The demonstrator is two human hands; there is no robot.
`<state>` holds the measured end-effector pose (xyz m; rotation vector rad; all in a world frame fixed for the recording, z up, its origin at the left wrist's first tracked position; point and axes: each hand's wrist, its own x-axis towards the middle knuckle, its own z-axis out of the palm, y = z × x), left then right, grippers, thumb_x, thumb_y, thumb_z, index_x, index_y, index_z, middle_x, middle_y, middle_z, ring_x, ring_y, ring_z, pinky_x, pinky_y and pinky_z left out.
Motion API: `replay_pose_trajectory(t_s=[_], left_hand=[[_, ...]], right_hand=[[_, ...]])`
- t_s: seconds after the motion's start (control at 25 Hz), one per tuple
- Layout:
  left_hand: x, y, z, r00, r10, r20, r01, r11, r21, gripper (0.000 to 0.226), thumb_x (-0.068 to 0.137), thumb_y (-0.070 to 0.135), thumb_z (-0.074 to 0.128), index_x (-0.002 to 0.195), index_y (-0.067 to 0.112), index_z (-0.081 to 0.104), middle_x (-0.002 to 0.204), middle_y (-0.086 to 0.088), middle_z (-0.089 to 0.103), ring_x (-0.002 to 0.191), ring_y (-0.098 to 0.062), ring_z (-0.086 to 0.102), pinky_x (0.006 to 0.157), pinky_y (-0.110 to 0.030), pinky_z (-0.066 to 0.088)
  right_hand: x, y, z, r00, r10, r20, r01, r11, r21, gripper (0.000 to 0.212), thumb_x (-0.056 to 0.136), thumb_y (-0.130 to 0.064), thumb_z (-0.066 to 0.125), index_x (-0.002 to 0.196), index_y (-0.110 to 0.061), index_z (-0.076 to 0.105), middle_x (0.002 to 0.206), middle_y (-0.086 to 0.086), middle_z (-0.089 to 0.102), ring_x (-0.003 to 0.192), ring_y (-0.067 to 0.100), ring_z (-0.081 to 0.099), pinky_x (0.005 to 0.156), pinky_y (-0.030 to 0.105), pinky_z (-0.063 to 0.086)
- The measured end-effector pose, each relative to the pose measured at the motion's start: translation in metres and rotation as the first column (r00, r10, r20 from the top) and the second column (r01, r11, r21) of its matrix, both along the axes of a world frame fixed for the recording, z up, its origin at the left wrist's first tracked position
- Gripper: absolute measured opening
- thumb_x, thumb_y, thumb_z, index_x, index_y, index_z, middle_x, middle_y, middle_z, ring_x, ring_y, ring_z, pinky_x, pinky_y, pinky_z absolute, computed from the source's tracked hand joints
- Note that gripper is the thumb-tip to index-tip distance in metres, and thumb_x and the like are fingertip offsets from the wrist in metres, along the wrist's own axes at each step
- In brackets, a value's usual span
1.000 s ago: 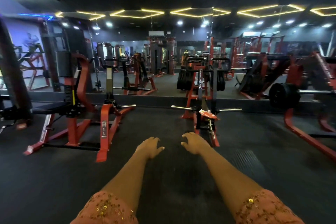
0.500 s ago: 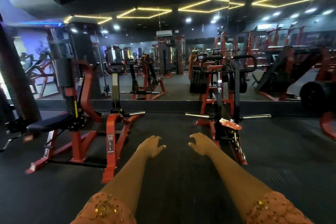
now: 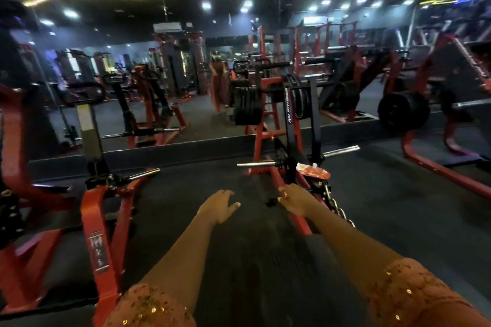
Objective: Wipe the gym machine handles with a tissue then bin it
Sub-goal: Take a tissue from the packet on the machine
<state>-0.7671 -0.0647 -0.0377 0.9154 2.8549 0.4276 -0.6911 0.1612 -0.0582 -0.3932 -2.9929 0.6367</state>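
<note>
Status: nothing started, by my read. Left hand (image 3: 219,207) and right hand (image 3: 295,200) are out front, apart, fingers loose, holding nothing. No tissue in either. Just past the right hand, an orange-and-white packet (image 3: 313,172) sits on the low frame of the red-and-black machine (image 3: 289,119). Possibly the tissue pack, can't tell. Black handles (image 3: 273,64) up top are blurred, nothing on them. No bin in view. Left: get tissue, wipe, bin.
</note>
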Motion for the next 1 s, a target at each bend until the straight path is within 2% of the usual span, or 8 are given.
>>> replay_pose_trajectory(t_s=[0.24, 0.36, 0.48, 0.64, 0.84, 1.0], left_hand=[[-0.141, 0.048, -0.036, 0.987, -0.148, 0.067, 0.149, 0.989, -0.012, 0.052, 0.095, 0.039, 0.045, 0.139, 0.014, 0.036, 0.141, -0.009, 0.039, 0.128, -0.023, 0.041, 0.105, -0.036, 0.035], [-0.207, 0.079, -0.051, 0.976, -0.204, 0.075, 0.205, 0.979, 0.001, 0.052, 0.095, 0.039, 0.045, 0.139, 0.014, 0.036, 0.141, -0.009, 0.039, 0.128, -0.023, 0.041, 0.104, -0.035, 0.035], [-0.284, 0.119, -0.06, 0.961, -0.25, 0.116, 0.253, 0.967, -0.007, 0.052, 0.095, 0.039, 0.045, 0.139, 0.012, 0.036, 0.14, -0.011, 0.04, 0.128, -0.024, 0.041, 0.105, -0.034, 0.034], [-0.382, 0.17, -0.07, 0.947, -0.297, 0.122, 0.295, 0.955, 0.034, 0.052, 0.094, 0.038, 0.047, 0.138, 0.011, 0.038, 0.14, -0.013, 0.042, 0.129, -0.026, 0.041, 0.106, -0.035, 0.033], [-0.485, 0.247, -0.098, 0.904, -0.387, 0.18, 0.39, 0.921, 0.019, 0.052, 0.093, 0.038, 0.048, 0.137, 0.01, 0.04, 0.14, -0.012, 0.043, 0.129, -0.025, 0.04, 0.108, -0.034, 0.032], [-0.555, 0.319, -0.124, 0.84, -0.508, 0.191, 0.517, 0.856, 0.005, 0.052, 0.093, 0.038, 0.049, 0.135, 0.009, 0.042, 0.139, -0.013, 0.045, 0.129, -0.025, 0.041, 0.107, -0.033, 0.032]], right_hand=[[-0.109, 0.038, -0.036, 0.985, -0.17, 0.044, 0.17, 0.985, -0.016, 0.046, 0.092, -0.031, 0.048, 0.134, -0.011, 0.043, 0.139, 0.011, 0.042, 0.127, 0.029, 0.041, 0.106, 0.038, 0.034], [-0.168, 0.068, -0.052, 0.971, -0.236, 0.044, 0.238, 0.97, -0.05, 0.043, 0.09, -0.033, 0.048, 0.129, -0.014, 0.049, 0.132, 0.014, 0.049, 0.119, 0.03, 0.048, 0.1, 0.037, 0.04], [-0.237, 0.106, -0.059, 0.946, -0.316, 0.07, 0.32, 0.944, -0.073, 0.043, 0.09, -0.033, 0.048, 0.127, -0.012, 0.051, 0.131, 0.016, 0.049, 0.119, 0.033, 0.048, 0.098, 0.037, 0.039], [-0.307, 0.147, -0.056, 0.917, -0.388, 0.089, 0.395, 0.914, -0.089, 0.033, 0.091, -0.025, 0.047, 0.12, -0.01, 0.055, 0.126, 0.013, 0.054, 0.113, 0.032, 0.052, 0.094, 0.037, 0.041], [-0.371, 0.208, -0.066, 0.845, -0.525, 0.102, 0.533, 0.843, -0.071, 0.036, 0.092, -0.023, 0.045, 0.127, -0.014, 0.051, 0.131, 0.013, 0.052, 0.118, 0.03, 0.049, 0.096, 0.034, 0.039], [-0.413, 0.249, -0.087, 0.769, -0.636, 0.069, 0.639, 0.763, -0.096, 0.04, 0.092, -0.023, 0.048, 0.131, -0.014, 0.047, 0.135, 0.014, 0.049, 0.122, 0.03, 0.046, 0.099, 0.034, 0.038]])
